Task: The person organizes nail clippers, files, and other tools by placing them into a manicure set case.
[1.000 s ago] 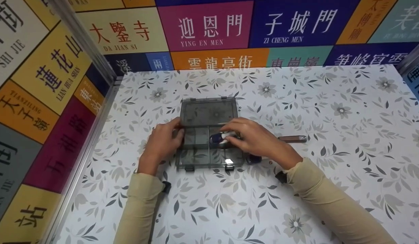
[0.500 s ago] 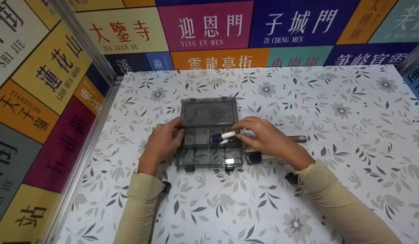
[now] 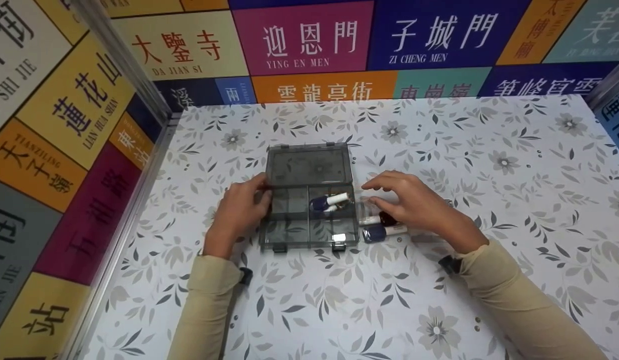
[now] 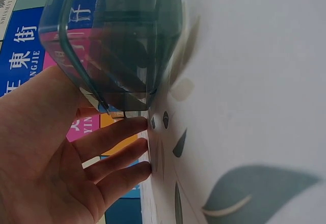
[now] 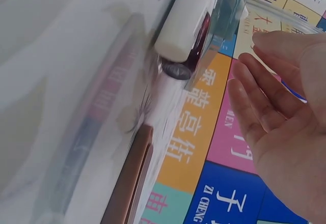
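Observation:
A grey see-through compartment box [image 3: 284,227] lies with its lid [image 3: 309,165] folded back. My left hand [image 3: 241,205] rests at the box's left side, thumb and forefinger by its wall; in the left wrist view the other fingers are extended onto the tabletop. Inside the upper right compartment, a purple nail polish bottle [image 3: 319,203] with a white cap lies tilted, over something partly hidden. My right hand [image 3: 414,202] hovers right of the box, fingers loosely bent and holding nothing. Under it lie a dark red nail polish bottle [image 3: 387,218] and another purple nail polish bottle [image 3: 375,233].
A brown nail clipper [image 5: 130,183] lies beyond the right hand, mostly hidden in the head view. A clear flat object [image 3: 429,237] is on the floral tabletop [image 3: 339,310] near the right wrist. Printed panels [image 3: 309,40] wall off the back and left.
My right hand has let go of the white-capped purple nail polish bottle in the compartment and drawn back to the right, uncovering the bottles beside the box. The left hand has stayed put.

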Available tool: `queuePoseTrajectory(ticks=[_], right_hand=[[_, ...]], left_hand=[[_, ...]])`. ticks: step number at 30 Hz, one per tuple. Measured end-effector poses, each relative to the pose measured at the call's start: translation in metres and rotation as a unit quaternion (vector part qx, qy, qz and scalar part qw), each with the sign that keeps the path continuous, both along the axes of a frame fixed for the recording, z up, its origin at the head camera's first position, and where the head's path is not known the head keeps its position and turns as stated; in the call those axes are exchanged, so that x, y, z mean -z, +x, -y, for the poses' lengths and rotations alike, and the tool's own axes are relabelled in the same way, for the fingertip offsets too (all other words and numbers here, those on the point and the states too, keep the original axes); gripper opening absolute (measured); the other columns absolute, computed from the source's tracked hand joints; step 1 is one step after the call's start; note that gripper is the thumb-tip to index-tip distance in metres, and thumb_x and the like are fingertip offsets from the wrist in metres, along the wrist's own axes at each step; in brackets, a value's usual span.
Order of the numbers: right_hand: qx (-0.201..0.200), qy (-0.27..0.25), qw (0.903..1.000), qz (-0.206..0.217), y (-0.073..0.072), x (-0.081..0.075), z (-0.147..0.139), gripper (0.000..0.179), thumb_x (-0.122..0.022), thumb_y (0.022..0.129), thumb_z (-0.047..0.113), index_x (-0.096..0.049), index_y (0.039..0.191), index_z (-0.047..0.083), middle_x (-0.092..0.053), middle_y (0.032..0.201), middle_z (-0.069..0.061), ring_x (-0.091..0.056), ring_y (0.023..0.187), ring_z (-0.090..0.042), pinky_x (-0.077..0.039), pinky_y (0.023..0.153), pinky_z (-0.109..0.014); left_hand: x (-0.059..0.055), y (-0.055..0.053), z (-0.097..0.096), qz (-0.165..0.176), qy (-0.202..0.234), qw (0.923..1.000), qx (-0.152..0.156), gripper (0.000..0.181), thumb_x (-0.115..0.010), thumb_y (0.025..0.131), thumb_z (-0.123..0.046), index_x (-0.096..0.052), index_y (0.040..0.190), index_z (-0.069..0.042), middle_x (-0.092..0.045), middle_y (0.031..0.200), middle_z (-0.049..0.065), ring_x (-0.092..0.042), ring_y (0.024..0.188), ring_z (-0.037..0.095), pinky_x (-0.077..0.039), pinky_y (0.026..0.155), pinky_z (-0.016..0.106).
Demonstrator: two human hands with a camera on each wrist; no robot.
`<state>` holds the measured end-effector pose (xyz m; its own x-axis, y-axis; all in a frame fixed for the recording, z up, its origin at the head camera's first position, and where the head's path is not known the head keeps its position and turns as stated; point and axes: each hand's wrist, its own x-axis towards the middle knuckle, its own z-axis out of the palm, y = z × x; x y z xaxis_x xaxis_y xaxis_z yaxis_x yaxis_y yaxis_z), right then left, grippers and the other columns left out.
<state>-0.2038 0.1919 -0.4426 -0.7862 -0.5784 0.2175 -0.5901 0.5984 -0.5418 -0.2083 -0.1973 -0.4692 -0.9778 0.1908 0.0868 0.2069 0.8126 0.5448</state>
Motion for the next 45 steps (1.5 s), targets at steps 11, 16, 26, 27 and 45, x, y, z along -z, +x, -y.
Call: queuePoseTrajectory(ticks=[11, 16, 26, 27, 45], right_hand=[[-0.006, 0.015, 0.9997, 0.02, 0.006, 0.002, -0.016, 0.032, -0.078, 0.099, 0.01, -0.075, 0.131, 0.008, -0.076, 0.128, -0.01, -0.075, 0.11, -0.034, -0.063, 0.091, -0.048], [-0.014, 0.021, 0.9989, 0.038, 0.01, 0.005, -0.025, 0.036, -0.078, 0.1, 0.011, -0.073, 0.136, 0.007, -0.075, 0.131, -0.012, -0.076, 0.111, -0.035, -0.062, 0.092, -0.051], [-0.002, 0.023, 0.9973, 0.069, 0.017, 0.011, -0.04, 0.041, -0.08, 0.097, 0.008, -0.071, 0.137, 0.004, -0.075, 0.126, -0.015, -0.076, 0.109, -0.032, -0.062, 0.094, -0.05], [0.0, 0.024, 0.9973, 0.069, 0.018, 0.011, -0.042, 0.041, -0.08, 0.097, 0.008, -0.071, 0.137, 0.004, -0.075, 0.126, -0.015, -0.076, 0.11, -0.032, -0.062, 0.094, -0.051], [0.07, 0.054, 0.996, 0.011, 0.025, 0.014, -0.081, 0.038, -0.083, 0.094, 0.01, -0.075, 0.132, 0.012, -0.077, 0.126, -0.007, -0.072, 0.119, -0.031, -0.054, 0.103, -0.053]], left_hand=[[0.002, 0.0, 0.001, -0.005, -0.005, 1.0, -0.001, 0.026, -0.063, 0.108, -0.025, -0.071, 0.132, -0.022, -0.079, 0.13, 0.005, -0.075, 0.118, 0.027, -0.058, 0.096, 0.052], [0.002, 0.0, 0.001, -0.004, -0.002, 1.0, 0.0, 0.026, -0.063, 0.108, -0.025, -0.071, 0.133, -0.022, -0.078, 0.131, 0.006, -0.074, 0.119, 0.028, -0.058, 0.098, 0.053], [0.003, 0.0, 0.001, -0.002, -0.004, 1.0, -0.001, 0.018, -0.063, 0.108, -0.026, -0.069, 0.124, -0.023, -0.078, 0.131, 0.007, -0.074, 0.119, 0.029, -0.058, 0.097, 0.053], [0.003, 0.0, 0.001, -0.001, -0.005, 1.0, -0.001, 0.017, -0.063, 0.107, -0.025, -0.069, 0.123, -0.023, -0.078, 0.132, 0.007, -0.074, 0.121, 0.029, -0.058, 0.098, 0.054], [0.004, -0.001, 0.002, -0.012, -0.003, 0.9999, 0.004, 0.02, -0.064, 0.107, -0.025, -0.071, 0.126, -0.021, -0.078, 0.131, 0.007, -0.073, 0.124, 0.03, -0.057, 0.1, 0.054]])
